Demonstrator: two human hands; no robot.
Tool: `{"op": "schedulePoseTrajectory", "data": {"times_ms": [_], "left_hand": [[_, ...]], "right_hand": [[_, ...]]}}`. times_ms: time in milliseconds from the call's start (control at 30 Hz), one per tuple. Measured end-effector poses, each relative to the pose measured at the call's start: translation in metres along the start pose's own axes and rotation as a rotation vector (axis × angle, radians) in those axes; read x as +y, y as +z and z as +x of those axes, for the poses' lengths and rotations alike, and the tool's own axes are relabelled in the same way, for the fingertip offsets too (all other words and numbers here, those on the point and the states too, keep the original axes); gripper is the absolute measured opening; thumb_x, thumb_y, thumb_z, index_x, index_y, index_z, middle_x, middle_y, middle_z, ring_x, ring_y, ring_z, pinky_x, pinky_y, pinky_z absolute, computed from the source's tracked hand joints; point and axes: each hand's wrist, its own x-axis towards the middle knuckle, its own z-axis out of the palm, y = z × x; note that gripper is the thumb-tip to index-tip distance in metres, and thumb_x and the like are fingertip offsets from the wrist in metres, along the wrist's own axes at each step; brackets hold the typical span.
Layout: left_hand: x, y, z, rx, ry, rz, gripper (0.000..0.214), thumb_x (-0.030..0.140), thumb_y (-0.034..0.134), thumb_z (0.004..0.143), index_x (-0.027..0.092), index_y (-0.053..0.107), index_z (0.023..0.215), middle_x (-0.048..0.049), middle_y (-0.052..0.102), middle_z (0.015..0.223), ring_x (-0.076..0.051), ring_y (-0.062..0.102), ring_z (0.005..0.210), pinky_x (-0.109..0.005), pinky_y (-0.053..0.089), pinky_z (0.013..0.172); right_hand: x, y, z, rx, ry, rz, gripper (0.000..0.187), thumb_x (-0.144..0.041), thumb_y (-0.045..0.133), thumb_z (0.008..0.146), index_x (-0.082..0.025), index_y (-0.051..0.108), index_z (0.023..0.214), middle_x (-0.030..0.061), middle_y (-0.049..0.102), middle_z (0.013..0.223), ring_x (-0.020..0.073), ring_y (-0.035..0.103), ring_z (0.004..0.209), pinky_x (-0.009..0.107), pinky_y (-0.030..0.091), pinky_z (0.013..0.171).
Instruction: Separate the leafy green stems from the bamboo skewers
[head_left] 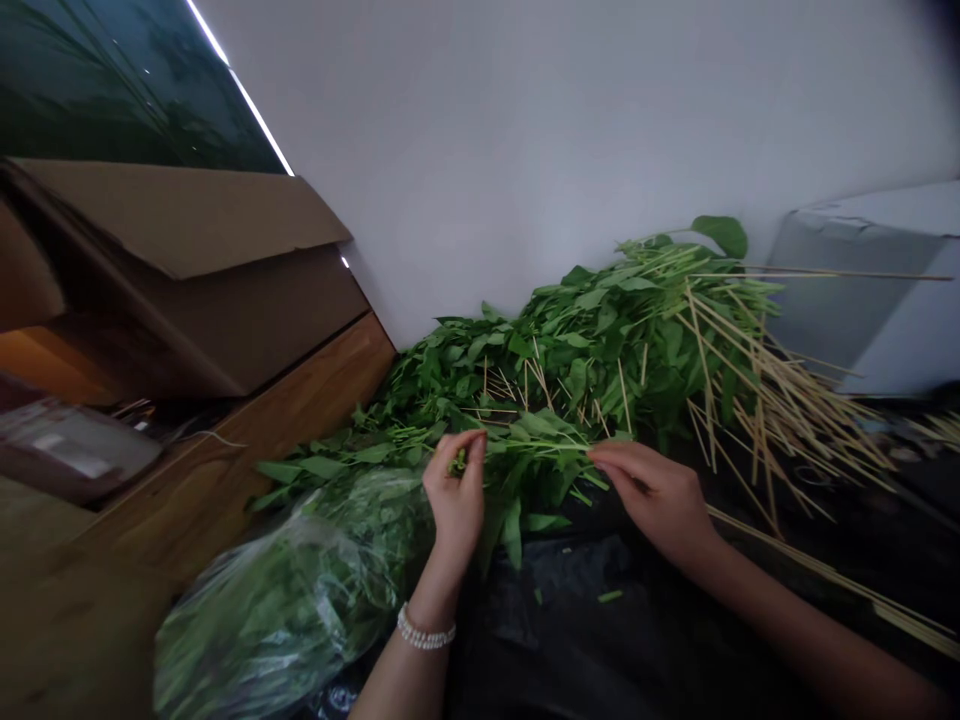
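A big heap of green leafy stalks (570, 370) lies against the white wall, with several thin bamboo skewers (757, 400) mixed in on its right side. My left hand (454, 495) pinches a leafy stem (525, 450) at its left end, thumb and fingers closed on it. My right hand (652, 495) is closed on the same stem's right end, near the front of the heap. A pearl bracelet (425, 632) is on my left wrist.
A clear plastic bag of greens (285, 600) lies at the lower left. An open cardboard box (187, 270) stands on a wooden surface (247, 440) to the left. A white foam box (877, 290) is at the right. Dark sheeting (600, 640) covers the work surface.
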Motion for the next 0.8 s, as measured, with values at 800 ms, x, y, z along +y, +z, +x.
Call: {"op": "schedulePoseTrajectory", "data": {"times_ms": [800], "left_hand": [[-0.010,0.010,-0.013,-0.586,0.254,0.341,0.018,0.016,0.058,0.084,0.022,0.068,0.097,-0.0049,0.063,0.097,-0.016,0.061,0.087,-0.027,0.049,0.080]], "right_hand": [[-0.007,0.004,-0.005,-0.019,-0.097,-0.039,0.026,-0.016,0.051,0.088,-0.027,0.072,0.101,0.0016,0.073,0.096,0.0170,0.068,0.091,0.034,0.056,0.083]]}}
